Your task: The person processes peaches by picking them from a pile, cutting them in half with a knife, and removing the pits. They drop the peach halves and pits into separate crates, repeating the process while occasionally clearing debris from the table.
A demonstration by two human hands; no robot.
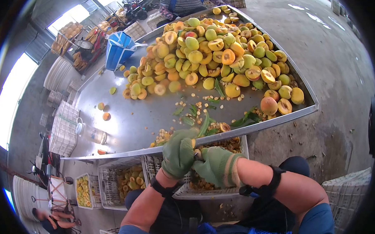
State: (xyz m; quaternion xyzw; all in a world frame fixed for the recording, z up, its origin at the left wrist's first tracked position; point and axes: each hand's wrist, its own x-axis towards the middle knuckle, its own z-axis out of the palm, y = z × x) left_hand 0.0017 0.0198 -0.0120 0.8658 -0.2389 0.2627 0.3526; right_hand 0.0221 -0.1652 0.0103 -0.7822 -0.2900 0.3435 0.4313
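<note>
My left hand [178,154], in a green knit glove, is closed at the table's near edge. A bit of yellow peach [193,143] shows at its fingers. Close against it, my right hand [217,166], gloved the same way, is closed around something small and brownish whose kind I cannot make out. Both hands are above a crate [245,148] of pits and fruit scraps. Beyond them, a large heap of whole and halved yellow peaches [192,44] covers the far part of the metal table [125,127]. Loose pits and green leaves [204,125] lie nearer.
Crates of halved peaches [110,184] stand below the table at left. A clear plastic jar [92,132] and a blue bag [119,50] sit on the tabletop's left side. Another person [187,3] is at the far end. White crates [350,197] stand at right.
</note>
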